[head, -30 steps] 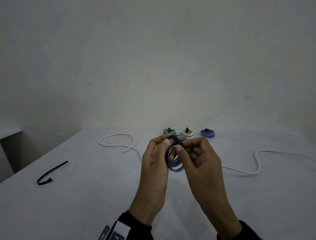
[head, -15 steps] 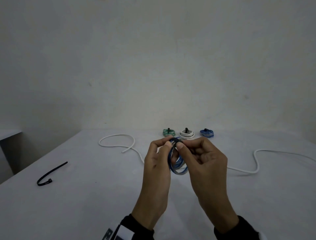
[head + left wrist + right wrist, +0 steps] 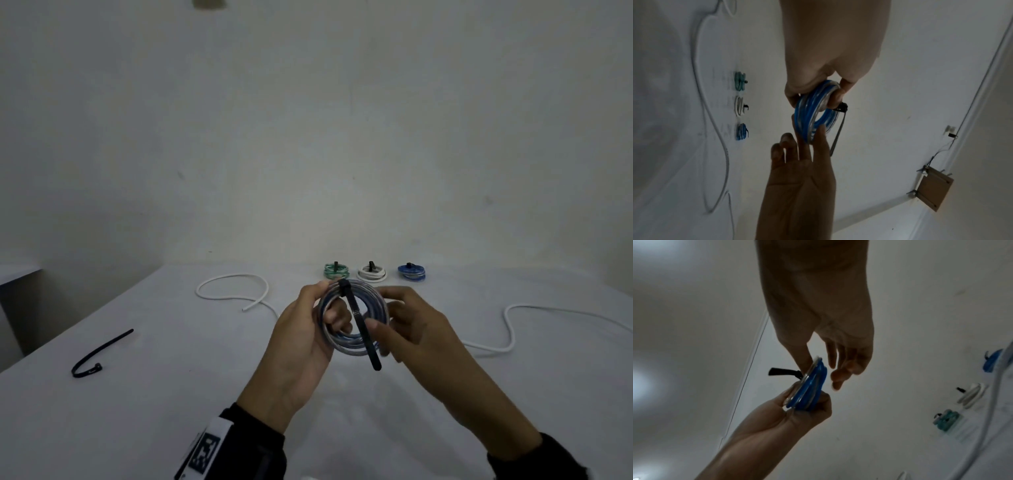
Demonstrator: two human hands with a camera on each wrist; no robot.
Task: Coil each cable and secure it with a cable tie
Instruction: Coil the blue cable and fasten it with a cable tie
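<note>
Holding the blue coiled cable (image 3: 352, 320) up above the desk (image 3: 171, 394), your left hand (image 3: 301, 346) grips its near-left side, with the thumb on the rim and the fingers (image 3: 334, 313) curled through the middle of the ring. A black cable tie (image 3: 359, 322) is wrapped round the top of the coil just beside your left fingertips, and its loose tail runs down across the face of the coil and sticks out below it. Your right hand (image 3: 421, 329) sits at the coil's right side with its fingers (image 3: 821, 139) loosely spread and fairly straight, their tips touching the rim; it pinches nothing. Beyond your fingers, three tied coils lie in a row on the desk: a green coil (image 3: 336, 271), a white coil (image 3: 372, 274) and a blue coil (image 3: 412, 273). A loose white cable (image 3: 233, 284) trails behind both hands, and a spare black tie (image 3: 99, 353) lies well off to the left of your left hand.
</note>
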